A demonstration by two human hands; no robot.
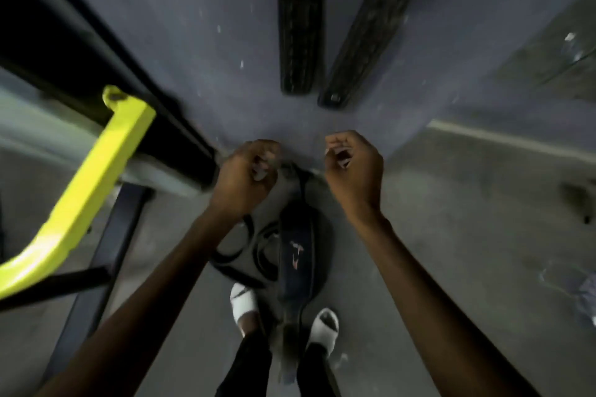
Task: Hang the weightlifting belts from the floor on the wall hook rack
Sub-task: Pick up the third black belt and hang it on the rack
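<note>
Looking down: both bare arms stretched forward over a grey concrete floor (451, 219) toward a blue-grey painted wall (200, 42); whole view smeared by motion blur.
Left hand (245, 176): raised in front of the wall's base, fingers curled inward into a loose fist; nothing clearly between them, so grip on anything cannot be told through the blur.
Right hand (353, 167): level with the left and apart from it, fingers bent inward, thumb near fingertips; apparently closed on nothing, though blur leaves that uncertain.
Hung belts: two long black stitched weightlifting belts (325, 32) flat against the wall above the hands, side by side, lower ends nearly touching; left one straight down, right one slanted; small metal fitting at the right one's tip.
Belt on floor: dark navy padded weightlifting belt with a pale reddish logo (296, 255) lying lengthwise between the forearms, from the wall's foot back to the feet.
Beside it: thin black coiled straps (248, 255) on the floor, touching the navy belt's left edge.
Feet: white slide sandals (245, 300) either side of the navy belt's near end.
Left side: bright yellow metal bar (87, 190) slanting across a black machine frame (64, 35).
</note>
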